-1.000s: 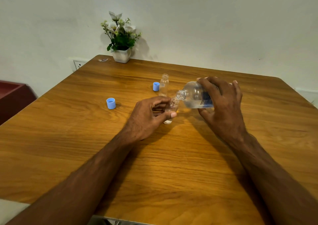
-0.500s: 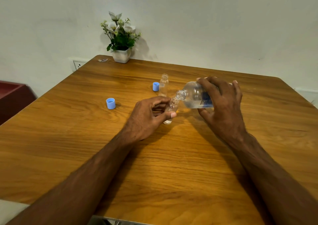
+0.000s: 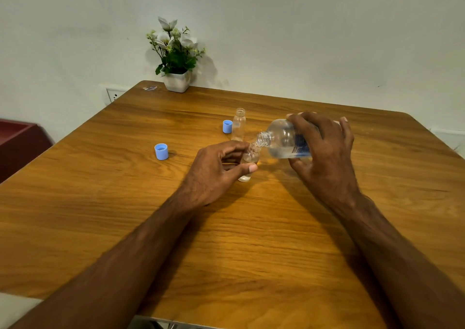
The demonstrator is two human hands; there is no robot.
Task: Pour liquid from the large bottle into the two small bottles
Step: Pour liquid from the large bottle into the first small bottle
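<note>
The large bottle [image 3: 284, 138], gripped by the right hand [image 3: 324, 152], is tipped onto the small bottle [image 3: 249, 161] pinched by the left hand [image 3: 214, 172]. Beyond that pinch, a second small bottle [image 3: 238, 124] and two blue caps [image 3: 161, 151] are seen. Nothing is changed from half a second earlier.

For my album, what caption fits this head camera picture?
Right hand tips the large bottle into a small bottle held by the left hand.

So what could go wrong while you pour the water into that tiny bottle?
The small bottle has a narrow mouth, and the large bottle is tipped nearly flat against it, so water may run down onto the table. The left hand holds the small bottle only between fingers and thumb, so a nudge might tip it. The second small bottle stands open close behind and could get knocked.
</note>
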